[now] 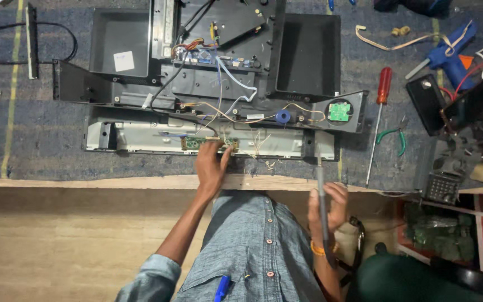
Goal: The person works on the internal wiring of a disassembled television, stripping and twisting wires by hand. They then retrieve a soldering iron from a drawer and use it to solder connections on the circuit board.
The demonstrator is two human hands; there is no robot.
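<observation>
The small green circuit board (211, 143) sits under our left hand (211, 165), fingers spread flat and pressing it against the opened chassis (197, 106). Our right hand (328, 207), closed around a soldering iron (321, 190), hovers near the bench (113, 182) edge. We seem to be steadying the board for soldering; next, the tip must reach the loose wires (261, 142) just beyond it.

Blue denim shirt w/ pale round buttons, sleeves rolled to elbows, orange thread band on right wrist (321, 248)
</observation>
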